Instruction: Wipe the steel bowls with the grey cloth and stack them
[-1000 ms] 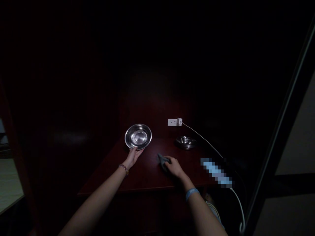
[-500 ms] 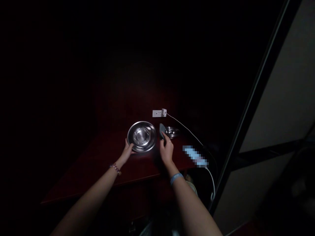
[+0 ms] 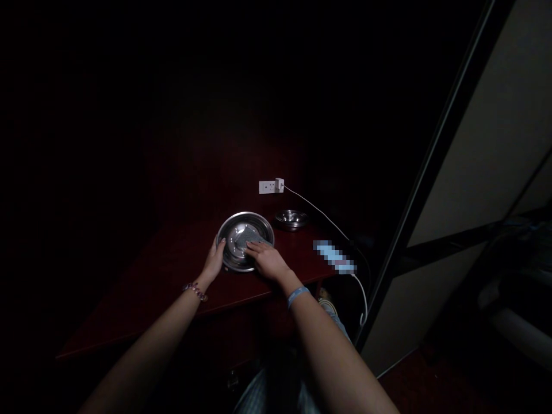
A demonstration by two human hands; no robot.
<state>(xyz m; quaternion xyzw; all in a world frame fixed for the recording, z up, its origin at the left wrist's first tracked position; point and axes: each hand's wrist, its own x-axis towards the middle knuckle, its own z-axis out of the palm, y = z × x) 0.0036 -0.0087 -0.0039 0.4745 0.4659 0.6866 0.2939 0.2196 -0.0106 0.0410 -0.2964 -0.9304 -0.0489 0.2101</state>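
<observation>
A round steel bowl is tilted toward me over the dark red table. My left hand grips its left rim, the thumb on the inside. A grey cloth or pad lies against the inner face of the bowl. Over it, my right hand presses with its fingers held together, reaching in across the bowl's right side. Behind and to the right, smaller steel bowls stand stacked on the table.
A white wall socket holds a plug, whose white cable runs down to the right. A blurred light-blue object lies at the table's right end. A pale panel with a dark frame stands at the right.
My right hand has moved left and down, bringing the grey cloth from beside the bowl to its inside. The smaller bowls are now fully uncovered. The view has shifted slightly.
</observation>
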